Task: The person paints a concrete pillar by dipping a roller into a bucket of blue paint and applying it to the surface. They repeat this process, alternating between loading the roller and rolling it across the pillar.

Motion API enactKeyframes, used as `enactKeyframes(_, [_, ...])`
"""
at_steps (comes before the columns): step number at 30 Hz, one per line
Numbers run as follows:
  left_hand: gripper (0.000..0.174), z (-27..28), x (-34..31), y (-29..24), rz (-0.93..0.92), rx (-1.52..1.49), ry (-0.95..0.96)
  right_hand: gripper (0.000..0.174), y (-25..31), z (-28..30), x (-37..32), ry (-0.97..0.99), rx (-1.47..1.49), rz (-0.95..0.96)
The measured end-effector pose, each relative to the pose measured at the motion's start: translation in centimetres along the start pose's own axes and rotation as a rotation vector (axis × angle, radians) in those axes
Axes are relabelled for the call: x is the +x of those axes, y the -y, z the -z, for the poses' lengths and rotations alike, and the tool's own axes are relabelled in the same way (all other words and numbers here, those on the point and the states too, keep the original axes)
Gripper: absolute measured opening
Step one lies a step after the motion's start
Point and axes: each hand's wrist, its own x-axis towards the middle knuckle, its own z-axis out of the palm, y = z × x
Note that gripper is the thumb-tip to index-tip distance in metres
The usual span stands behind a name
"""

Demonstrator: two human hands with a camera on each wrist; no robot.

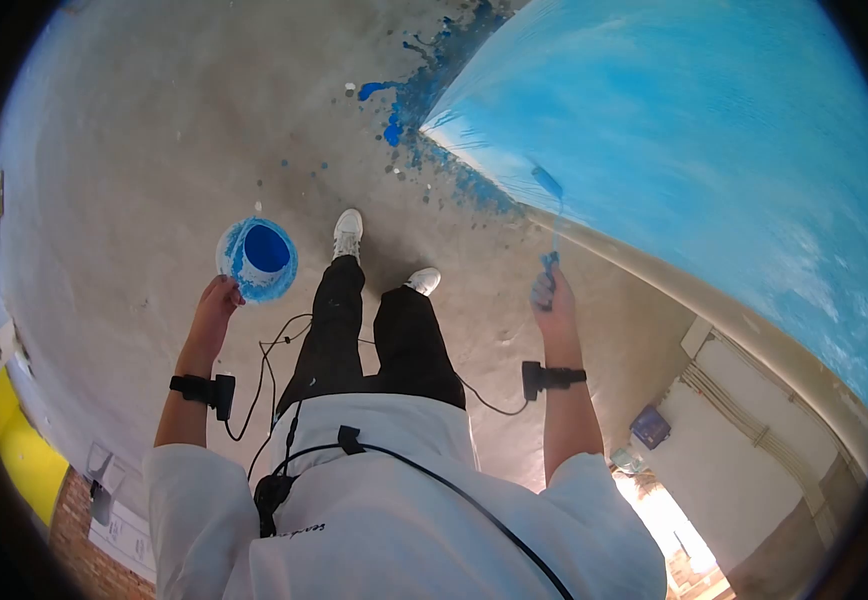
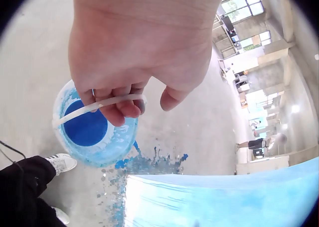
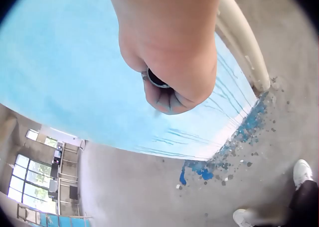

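My left hand (image 1: 221, 292) grips the thin white handle (image 2: 79, 113) of a paint bucket (image 1: 254, 286), with fingers curled around it. Light-blue smears coat the bucket's inside, and deep blue paint (image 1: 267, 248) fills its middle. On the other side, my right hand (image 1: 554, 300) is wrapped around the handle of a paint roller. Its blue roller head (image 1: 547, 182) overlaps the lower part of a light-blue painted wall (image 1: 704, 150) in the head view. From the right wrist, the roller handle's dark end (image 3: 157, 78) shows in the fist, while the roller head is hidden behind the hand.
Blue paint spatters (image 1: 419, 105) cover the concrete floor (image 1: 184, 140) by the wall's corner. A pale ledge (image 1: 654, 265) runs along the wall's foot. Black cables (image 1: 272, 365) hang beside my legs. Another person (image 2: 269, 143) is far off in the left wrist view.
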Motion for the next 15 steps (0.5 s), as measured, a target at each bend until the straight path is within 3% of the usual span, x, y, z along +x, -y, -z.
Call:
enactKeyframes(5, [0.013,0.4,-0.5,0.8,0.012,-0.028,-0.047,0.010,-3.0,-1.4,11.7,-0.059,0.079,-0.035])
enactKeyframes(8, [0.013,1.1,-0.3,1.2,0.019,-0.011,-0.048,0.013,-2.7,-2.2,14.7,-0.154,0.079,-0.074])
enactKeyframes(11, [0.013,2.1,0.6,1.5,0.027,-0.034,-0.023,0.017,-1.5,-2.6,12.3,-0.201,0.083,-0.080])
enactKeyframes(15, [0.013,3.2,0.3,0.5,0.070,-0.067,-0.022,0.020,-0.4,-2.0,2.2,0.039,0.106,-0.079])
